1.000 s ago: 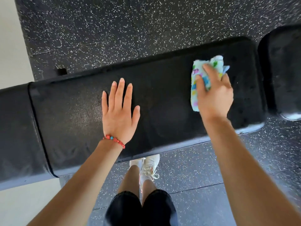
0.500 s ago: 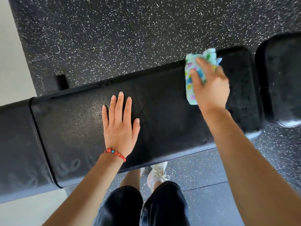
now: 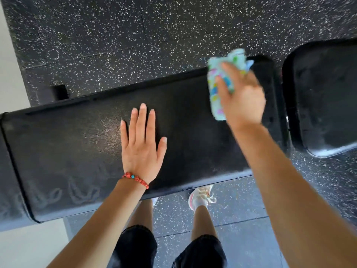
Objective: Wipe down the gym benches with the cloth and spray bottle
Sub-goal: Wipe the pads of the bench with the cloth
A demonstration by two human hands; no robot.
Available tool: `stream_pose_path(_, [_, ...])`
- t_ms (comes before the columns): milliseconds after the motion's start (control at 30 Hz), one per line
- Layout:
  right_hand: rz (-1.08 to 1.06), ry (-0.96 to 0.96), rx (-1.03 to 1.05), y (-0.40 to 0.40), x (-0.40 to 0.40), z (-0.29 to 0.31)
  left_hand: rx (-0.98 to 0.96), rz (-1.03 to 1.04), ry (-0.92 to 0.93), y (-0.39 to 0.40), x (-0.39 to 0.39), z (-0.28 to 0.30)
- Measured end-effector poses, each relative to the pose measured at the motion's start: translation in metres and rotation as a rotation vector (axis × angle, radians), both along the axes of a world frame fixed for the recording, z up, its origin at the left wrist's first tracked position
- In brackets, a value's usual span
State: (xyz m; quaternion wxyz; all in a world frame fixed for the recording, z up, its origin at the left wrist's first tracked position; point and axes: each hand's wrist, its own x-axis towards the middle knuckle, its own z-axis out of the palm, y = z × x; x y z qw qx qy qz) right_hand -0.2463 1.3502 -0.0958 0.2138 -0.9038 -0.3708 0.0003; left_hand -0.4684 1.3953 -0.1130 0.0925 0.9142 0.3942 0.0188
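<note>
A black padded gym bench [image 3: 77,144] runs across the view from left to right. My left hand [image 3: 142,144] lies flat on the middle of the pad with straight fingers and a red bead bracelet at the wrist. My right hand [image 3: 241,97] grips a light blue cloth [image 3: 216,88] with coloured spots and holds it against the pad's far right corner, at the back edge. The cloth and that hand are blurred by motion. No spray bottle is in view.
A second black pad [image 3: 324,97] sits to the right across a narrow gap. Another pad section [image 3: 9,190] adjoins on the left. Speckled black rubber floor [image 3: 154,35] lies beyond; my legs and white shoes [image 3: 201,196] stand under the near edge.
My right hand has slid the cloth away from me, from the middle of the pad's right end to its far edge. My left hand stays flat on the pad.
</note>
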Motion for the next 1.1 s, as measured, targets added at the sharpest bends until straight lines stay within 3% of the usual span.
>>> stream_pose_path(167, [-0.096, 0.084, 0.005, -0.010, 0.016, 0.003, 0.020, 0.014, 0.032, -0.002, 0.001, -0.001])
stream_pose_path(400, [0.262, -0.036, 0.029, -0.024, 0.014, 0.001, 0.027, 0.061, 0.024, -0.007, 0.008, 0.003])
stream_pose_path(567, [0.034, 0.034, 0.005, -0.068, 0.070, 0.004, 0.009, -0.032, -0.083, -0.020, 0.055, 0.012])
stream_pose_path(667, [-0.125, 0.096, 0.025, -0.068, 0.058, 0.006, -0.011, -0.101, -0.055, -0.030, 0.069, 0.009])
stream_pose_path(833, [0.138, 0.096, 0.003, -0.057, -0.036, 0.002, -0.021, -0.103, -0.019, -0.035, 0.065, 0.000])
stream_pose_path(933, [0.264, 0.092, 0.018, -0.061, -0.039, 0.002, -0.008, -0.068, -0.055, -0.034, 0.056, 0.004])
stream_pose_path(1100, [0.071, 0.093, 0.010, -0.094, 0.005, 0.002, 0.028, 0.002, -0.017, -0.045, 0.025, 0.003])
